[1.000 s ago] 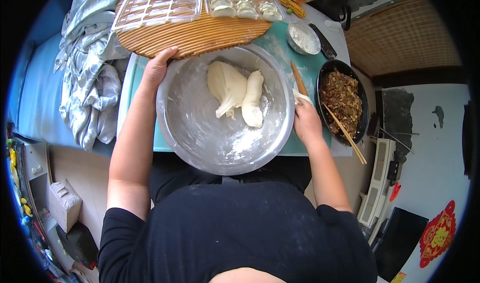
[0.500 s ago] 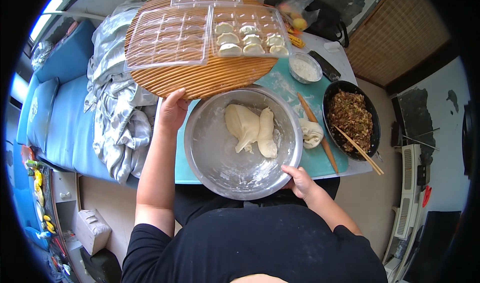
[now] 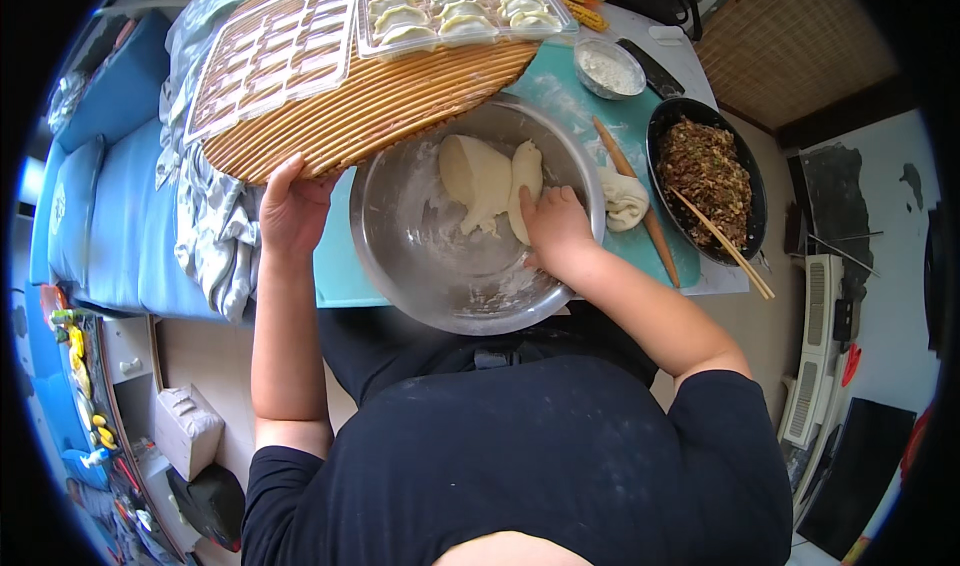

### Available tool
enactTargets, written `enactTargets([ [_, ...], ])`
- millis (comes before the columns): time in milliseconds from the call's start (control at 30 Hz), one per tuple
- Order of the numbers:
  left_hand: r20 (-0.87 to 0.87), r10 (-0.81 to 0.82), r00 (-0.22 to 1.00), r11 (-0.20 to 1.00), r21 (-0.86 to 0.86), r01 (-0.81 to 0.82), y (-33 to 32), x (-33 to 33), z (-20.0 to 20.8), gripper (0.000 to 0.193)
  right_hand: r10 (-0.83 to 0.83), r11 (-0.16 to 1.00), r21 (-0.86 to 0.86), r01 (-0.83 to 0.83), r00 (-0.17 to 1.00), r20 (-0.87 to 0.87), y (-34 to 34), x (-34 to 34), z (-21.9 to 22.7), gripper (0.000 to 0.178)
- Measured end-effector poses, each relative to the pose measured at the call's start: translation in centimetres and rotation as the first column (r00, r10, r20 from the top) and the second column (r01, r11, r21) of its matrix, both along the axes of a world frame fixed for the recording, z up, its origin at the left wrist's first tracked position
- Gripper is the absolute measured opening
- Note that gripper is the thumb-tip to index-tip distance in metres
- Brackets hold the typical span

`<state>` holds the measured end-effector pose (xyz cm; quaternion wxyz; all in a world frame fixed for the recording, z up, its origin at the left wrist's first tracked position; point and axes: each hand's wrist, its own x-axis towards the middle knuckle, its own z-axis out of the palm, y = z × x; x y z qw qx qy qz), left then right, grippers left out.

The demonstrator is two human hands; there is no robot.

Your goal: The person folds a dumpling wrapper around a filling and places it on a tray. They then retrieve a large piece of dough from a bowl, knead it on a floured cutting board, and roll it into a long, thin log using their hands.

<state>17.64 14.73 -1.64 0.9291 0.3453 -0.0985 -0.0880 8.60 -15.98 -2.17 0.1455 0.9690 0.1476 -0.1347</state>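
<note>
My left hand [image 3: 296, 206] grips the near edge of a round slatted bamboo tray [image 3: 400, 126], which tilts above the back of a steel bowl [image 3: 400, 281]. In the bowl lie a wide, lumpy piece of dough [image 3: 470, 181] and a thicker dough strip [image 3: 525, 171]. Inside the bowl, my right hand [image 3: 560, 228] closes on the lower right side of that strip, its fingers partly hidden. On the tray rest clear compartmented plastic trays; one [image 3: 450, 38] holds several dumplings [image 3: 465, 18], while the left one [image 3: 285, 54] has no dumplings in it.
Right of the bowl, a teal mat [image 3: 560, 76] carries a dough lump [image 3: 622, 202], a rolling pin [image 3: 640, 201] and a flour bowl [image 3: 610, 69]. A black pan of filling [image 3: 705, 171] with chopsticks [image 3: 725, 241] sits farther right. A blue sofa [image 3: 130, 226] stands left.
My right hand has left the bowl's rim and reached in to the dough strip. The bamboo tray and my left hand have shifted left, the tray tilting more.
</note>
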Motion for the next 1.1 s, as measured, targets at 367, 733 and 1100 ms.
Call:
enactTargets([
  [367, -0.014, 0.099, 0.995, 0.995, -0.025, -0.099, 1.0, -3.8, -0.6, 0.048, -0.403, 0.706, 0.548, 0.449, 0.891, -0.211, -1.5, 1.5, -0.7, 0.052],
  [733, -0.002, 0.075, 0.997, 0.992, -0.103, -0.075, 1.4, -6.0, 0.4, 0.053, -0.543, 0.671, 0.715, 0.196, 0.787, 0.293, -5.7, -2.8, 1.7, 0.057],
  [1100, 0.059, 0.146, 0.987, 0.984, -0.113, -0.139, 5.6, -5.8, 5.0, 0.055, -0.009, -0.634, 0.285, 0.719, 0.362, -0.932, -2.7, -7.7, -2.0, 0.044],
])
